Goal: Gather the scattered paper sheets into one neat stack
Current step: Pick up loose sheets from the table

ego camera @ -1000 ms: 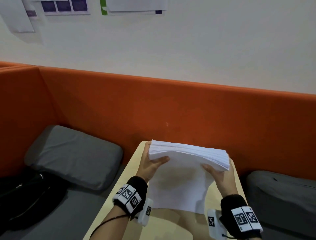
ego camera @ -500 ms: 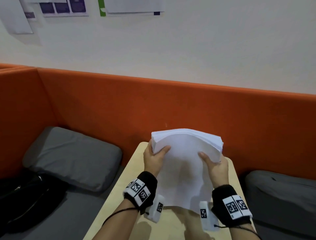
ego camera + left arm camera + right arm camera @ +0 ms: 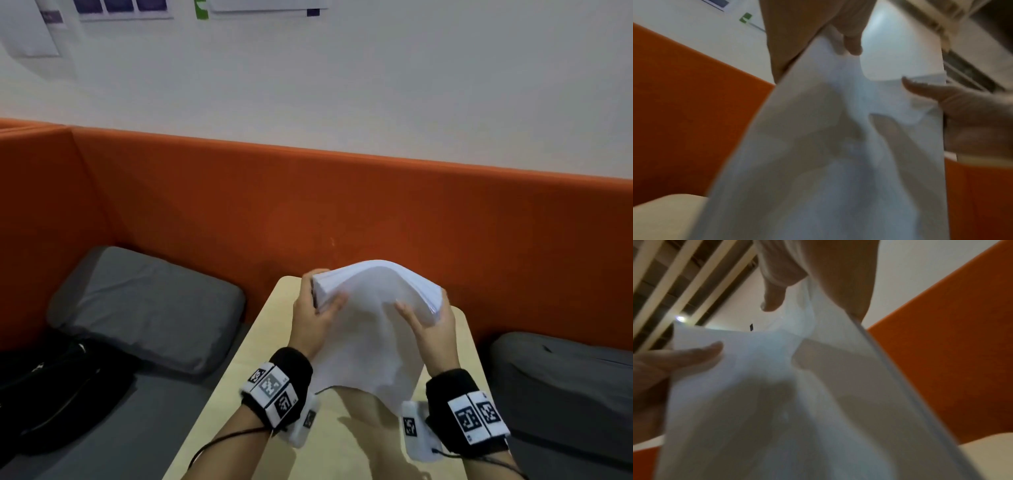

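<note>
the thick stack of white paper sheets (image 3: 370,308) stands upright above the pale wooden table (image 3: 260,342), bowed into an arch between both hands. the left hand (image 3: 310,323) clasps its left edge, the right hand (image 3: 433,329) its right edge, thumbs pressed on the smooth front sheet.

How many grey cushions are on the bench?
2: one grey cushion left of the table, another at its right, partly cut off by the frame edge. More may lie out of view.
</note>
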A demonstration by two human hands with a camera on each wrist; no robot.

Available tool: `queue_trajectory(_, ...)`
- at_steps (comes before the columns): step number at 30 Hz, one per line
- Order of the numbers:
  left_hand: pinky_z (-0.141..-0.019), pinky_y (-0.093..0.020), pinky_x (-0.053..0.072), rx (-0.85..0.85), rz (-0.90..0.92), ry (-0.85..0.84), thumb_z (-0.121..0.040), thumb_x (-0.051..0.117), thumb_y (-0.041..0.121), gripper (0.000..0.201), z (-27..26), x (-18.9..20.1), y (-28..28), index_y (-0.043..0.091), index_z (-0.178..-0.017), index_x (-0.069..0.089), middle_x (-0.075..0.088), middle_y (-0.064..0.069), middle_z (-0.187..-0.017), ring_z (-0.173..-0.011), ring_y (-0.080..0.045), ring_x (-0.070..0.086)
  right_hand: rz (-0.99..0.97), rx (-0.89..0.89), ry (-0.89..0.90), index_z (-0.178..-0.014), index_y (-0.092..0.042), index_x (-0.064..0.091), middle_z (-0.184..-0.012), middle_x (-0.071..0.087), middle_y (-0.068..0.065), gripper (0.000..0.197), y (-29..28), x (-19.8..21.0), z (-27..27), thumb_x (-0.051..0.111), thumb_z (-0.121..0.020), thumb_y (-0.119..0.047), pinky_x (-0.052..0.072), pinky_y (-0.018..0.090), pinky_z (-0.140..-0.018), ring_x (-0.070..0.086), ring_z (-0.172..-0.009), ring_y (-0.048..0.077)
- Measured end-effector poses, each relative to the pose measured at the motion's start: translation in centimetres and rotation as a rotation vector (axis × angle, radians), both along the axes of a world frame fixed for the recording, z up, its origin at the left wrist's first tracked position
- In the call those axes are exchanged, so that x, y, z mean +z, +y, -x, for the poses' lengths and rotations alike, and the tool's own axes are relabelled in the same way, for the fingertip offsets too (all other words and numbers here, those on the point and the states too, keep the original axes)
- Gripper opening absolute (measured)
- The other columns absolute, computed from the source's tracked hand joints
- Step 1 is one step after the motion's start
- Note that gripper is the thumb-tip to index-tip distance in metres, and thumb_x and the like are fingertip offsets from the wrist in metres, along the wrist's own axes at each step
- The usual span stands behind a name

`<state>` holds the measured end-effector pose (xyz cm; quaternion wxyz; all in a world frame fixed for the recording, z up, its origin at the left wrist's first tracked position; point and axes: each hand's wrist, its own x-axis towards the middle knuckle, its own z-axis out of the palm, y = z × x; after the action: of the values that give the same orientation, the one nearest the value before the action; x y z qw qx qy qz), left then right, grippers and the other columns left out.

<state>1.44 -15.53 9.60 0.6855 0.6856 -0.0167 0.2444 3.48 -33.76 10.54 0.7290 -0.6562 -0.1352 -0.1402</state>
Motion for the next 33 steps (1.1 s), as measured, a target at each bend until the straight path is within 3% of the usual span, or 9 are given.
queue_trajectory(3,-0.084,-0.023,0.052,-0.036,0.005,0.047,-0.07,0.077,0.028,0.059,0.2,-0.7,0.3,0.021,-0.118,0.044,0.062,0.014,-0.104,-0.097,-0.003,0.061,0.072,0.037,0.041,-0.108,-0.035,0.05,-0.109,0.063,-0.01,0.063,-0.9,-0.6,-0.1,0.081,-0.054,-0.043,0.052,0.013,-0.076,0.062,-0.096,0.0)
queue_trajectory(6,-0.087,-0.03,0.053,-0.11,0.063,0.053,-0.074,0.077,0.012,0.06,-0.4,-0.3,1.5,0.03,-0.119,0.041,0.058,0.003,-0.112,-0.101,-0.013,0.059,0.067,0.053,0.061,-0.118,-0.02,0.05,-0.108,0.064,-0.004,0.09,-2.1,-0.9,-0.9,0.082,-0.04,-0.051,0.053,0.014,-0.073,0.063,-0.093,0.005)
queue_trajectory(8,-0.088,-0.026,0.053,-0.15,0.083,0.046,-0.068,0.081,0.026,0.071,-0.9,-0.6,2.6,0.028,-0.124,0.037,0.053,0.0,-0.121,-0.107,-0.014,0.057,0.041,0.073,0.095,-0.118,-0.012,0.054,-0.102,0.068,-0.002,0.105,-2.6,-1.4,-1.1,0.084,-0.031,-0.062,0.054,0.015,-0.07,0.066,-0.089,0.007)
queue_trajectory(13,-0.071,-0.02,0.054,-0.182,0.14,0.114,-0.04,0.086,0.056,0.111,-1.5,-1.2,2.7,0.008,-0.13,0.042,0.064,-0.006,-0.11,-0.103,-0.021,0.065,-0.039,0.148,0.213,-0.091,-0.021,0.064,-0.076,0.074,-0.01,0.076,-1.8,-2.5,-0.7,0.086,-0.025,-0.05,0.054,0.016,-0.059,0.069,-0.072,0.009)
queue_trajectory(22,-0.071,-0.024,0.054,-0.184,0.229,0.045,-0.038,0.084,0.063,0.107,-2.5,-1.1,2.9,0.011,-0.122,0.043,0.063,-0.003,-0.102,-0.09,-0.014,0.066,-0.077,0.17,0.193,-0.093,-0.02,0.063,-0.077,0.075,-0.008,0.092,-2.0,-2.2,-0.9,0.085,-0.014,-0.063,0.053,0.015,-0.057,0.07,-0.07,0.004)
queue_trajectory(25,-0.068,-0.02,0.054,-0.197,0.234,0.127,-0.05,0.089,0.04,0.088,-2.7,-1.1,2.4,0.008,-0.122,0.048,0.067,-0.003,-0.099,-0.092,-0.019,0.067,-0.065,0.118,0.209,-0.093,-0.018,0.064,-0.073,0.074,-0.011,0.08,-1.8,-2.1,-1.1,0.089,-0.026,-0.054,0.056,0.016,-0.061,0.07,-0.069,0.003)
queue_trajectory(28,-0.062,-0.016,0.053,-0.096,0.199,0.13,-0.075,0.074,0.004,0.043,-2.7,-0.2,1.5,0.006,-0.114,0.056,0.067,-0.002,-0.091,-0.081,-0.016,0.067,-0.064,0.058,0.251,-0.092,-0.01,0.066,-0.067,0.073,-0.002,0.027,-1.1,-1.6,-1.3,0.08,-0.068,-0.01,0.054,0.019,-0.052,0.07,-0.062,0.011)
queue_trajectory(31,-0.066,-0.017,0.052,-0.024,0.186,0.038,-0.078,0.071,0.004,0.029,-2.6,1.3,0.5,0.013,-0.104,0.061,0.069,0.001,-0.089,-0.078,-0.008,0.067,-0.09,-0.06,0.228,-0.092,-0.009,0.066,-0.073,0.071,0.003,0.02,-1.0,-0.5,-1.3,0.075,-0.074,-0.008,0.053,0.021,-0.051,0.067,-0.069,0.024)
queue_trajectory(33,-0.069,-0.02,0.054,-0.005,0.161,-0.039,-0.079,0.072,0.007,0.026,-2.2,3.1,-0.1,0.018,-0.1,0.061,0.069,0.002,-0.09,-0.079,-0.007,0.067,-0.11,-0.108,0.164,-0.092,-0.012,0.065,-0.08,0.069,0.0,0.019,-0.9,1.3,-1.2,0.074,-0.075,-0.007,0.053,0.018,-0.055,0.066,-0.07,0.016)
